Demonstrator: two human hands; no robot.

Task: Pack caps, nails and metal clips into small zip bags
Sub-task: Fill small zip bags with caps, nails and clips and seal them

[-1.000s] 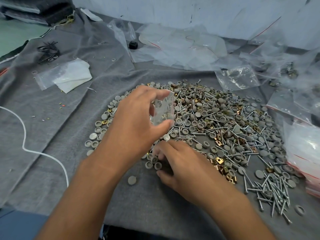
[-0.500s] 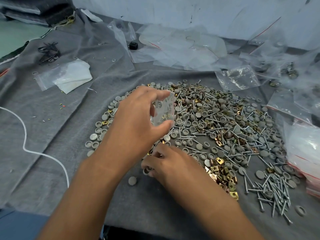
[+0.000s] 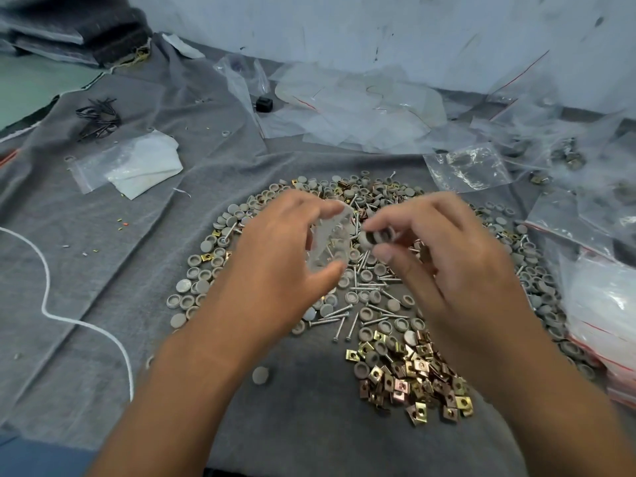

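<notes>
1. Writing: no readable brand, label or lettering shows on any bag or part.
2. Hands: two, both raised over the heap of parts on the grey cloth (image 3: 103, 242).
3. The left hand (image 3: 282, 266) pinches one small clear zip bag (image 3: 330, 242) between thumb below and fingers above; the bag hangs over the middle of the heap, its mouth turned toward the other hand.
4. The right hand (image 3: 444, 270) is closed at thumb and forefinger on a short stack of grey caps (image 3: 377, 237), held just beside the bag's mouth; the stack is blurred, so its count cannot be told.
5. Loose caps (image 3: 192, 287) lie in the heap by the dozens, too many to count; one lone cap (image 3: 260, 375) sits apart at the near edge.
6. Nails (image 3: 339, 315) are scattered among the caps, also beyond counting.
7. Brass-coloured metal clips (image 3: 413, 376) gather in a cluster at the near right of the heap, several dozen.
8. Spare clear bags (image 3: 361, 108) lie along the far edge, and a white cord (image 3: 44, 304) curves across the cloth at left.
</notes>
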